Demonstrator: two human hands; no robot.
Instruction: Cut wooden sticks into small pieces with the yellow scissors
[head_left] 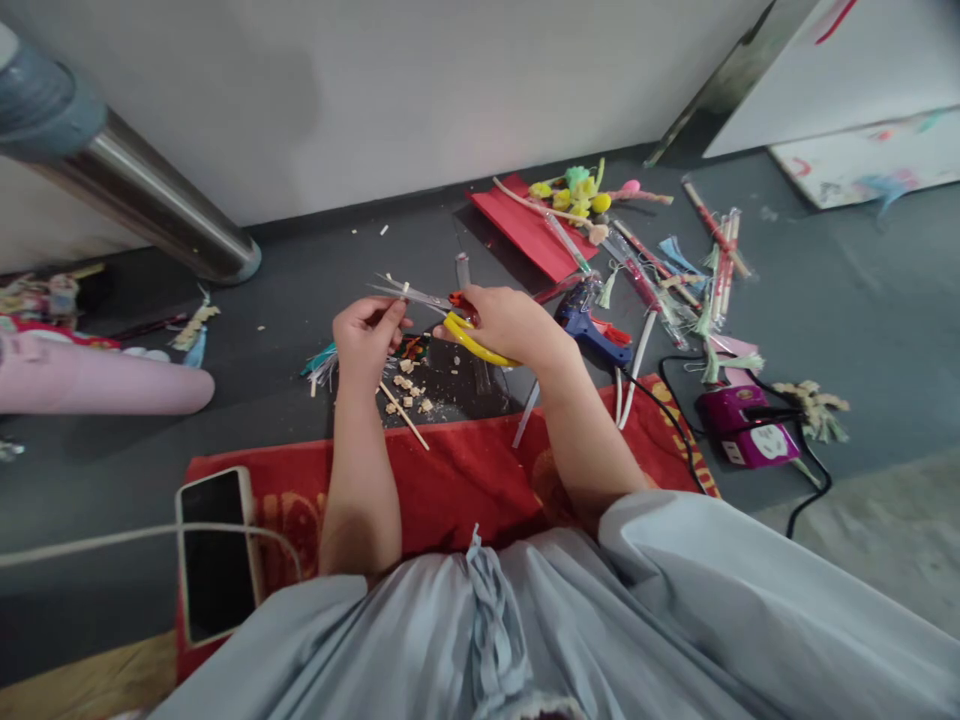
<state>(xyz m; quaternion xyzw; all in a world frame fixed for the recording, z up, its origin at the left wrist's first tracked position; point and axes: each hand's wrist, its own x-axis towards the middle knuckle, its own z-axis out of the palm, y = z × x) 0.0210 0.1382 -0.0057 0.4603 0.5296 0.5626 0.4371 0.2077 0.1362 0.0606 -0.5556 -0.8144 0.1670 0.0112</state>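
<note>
1. Scissors (454,327), dial centre: yellow handles, silvery blades.
2. Glue gun (581,325), three o'clock: blue.
3. Power socket (742,430), nearly four o'clock: purple, white panel.
4. Paper (517,232), one o'clock: plain red.
5. Cloth (450,475), six o'clock: red, gold patterning.
6. Phone (217,570), eight o'clock: black screen, pale frame.
7. Cylinder (112,378), nine o'clock: pale pink.

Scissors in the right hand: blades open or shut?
Slightly open: the scissors in the right hand show two blade tips apart. Whether they touch the pale stick in the left hand, cannot tell.

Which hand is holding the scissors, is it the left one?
No, the right hand holds the yellow-handled scissors, while the left hand pinches a small pale piece.
</note>
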